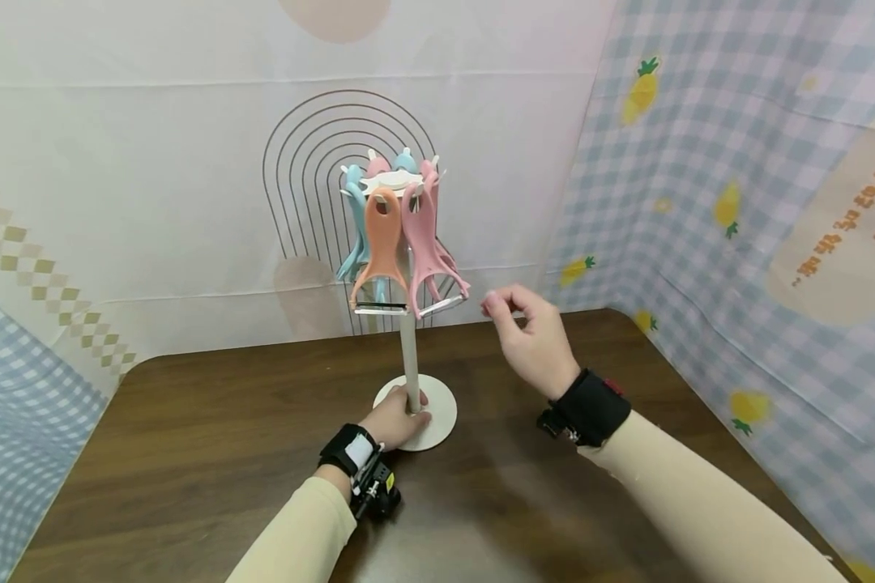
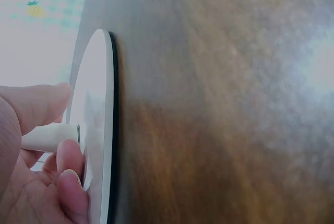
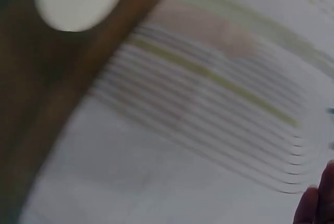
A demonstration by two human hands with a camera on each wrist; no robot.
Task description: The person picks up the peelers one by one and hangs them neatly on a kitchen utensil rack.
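Note:
A white rack stand (image 1: pixel 411 356) with a round base (image 1: pixel 441 409) stands upright on the table, peelers hanging from hooks round its top. An orange peeler (image 1: pixel 383 235) and a pink peeler (image 1: pixel 424 243) face me, both with their blades down. A blue peeler (image 1: pixel 355 219) hangs at the left, and more pink and blue ones hang behind. Low on the pole, my left hand (image 1: pixel 397 419) grips it just above the base, as the left wrist view also shows. My right hand (image 1: pixel 532 336) is raised in the air right of the pink peeler, fingers loosely bent, with nothing visible in it.
The brown wooden table (image 1: pixel 248 453) extends around the base. A pale cloth (image 1: pixel 175 202) with printed arches hangs behind the stand, and a blue checked cloth (image 1: pixel 700 202) with pineapples hangs at the right.

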